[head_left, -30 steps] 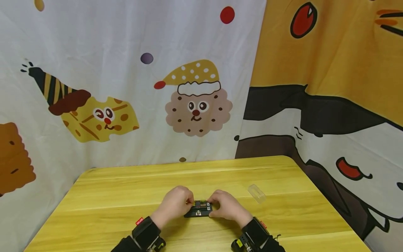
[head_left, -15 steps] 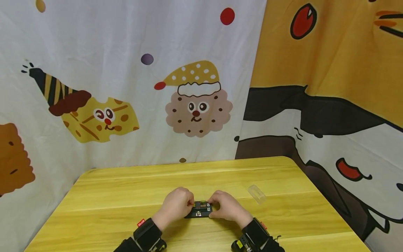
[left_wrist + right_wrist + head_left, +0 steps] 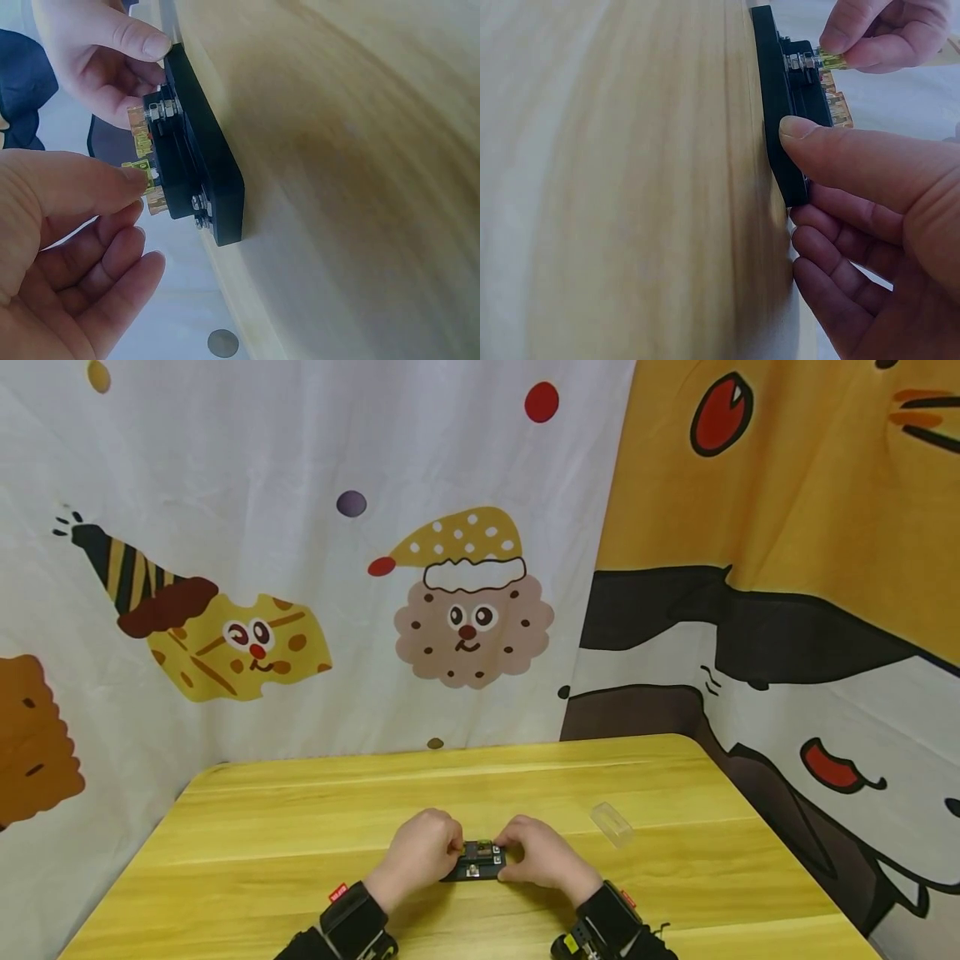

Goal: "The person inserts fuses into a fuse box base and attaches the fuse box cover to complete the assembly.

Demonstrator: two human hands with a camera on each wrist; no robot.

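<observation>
A black fuse block (image 3: 472,871) with metal terminal screws lies on the wooden table between both hands. My left hand (image 3: 422,850) pinches a yellow blade fuse (image 3: 145,169) between thumb and index finger, at the top of the block. Whether that fuse is fully seated cannot be told. Beside it, orange fuses (image 3: 157,201) and another yellow fuse (image 3: 142,143) stand in the block. My right hand (image 3: 543,853) grips the block's right end, its thumb on the base's near edge, as the right wrist view shows.
A clear plastic cover (image 3: 612,823) lies on the table (image 3: 300,818), beyond and to the right of my right hand. Behind the table hangs a white curtain (image 3: 300,443) printed with cartoon figures.
Both hands stay at the fuse block, almost still. The whole head view has shifted slightly downward in the frame.
</observation>
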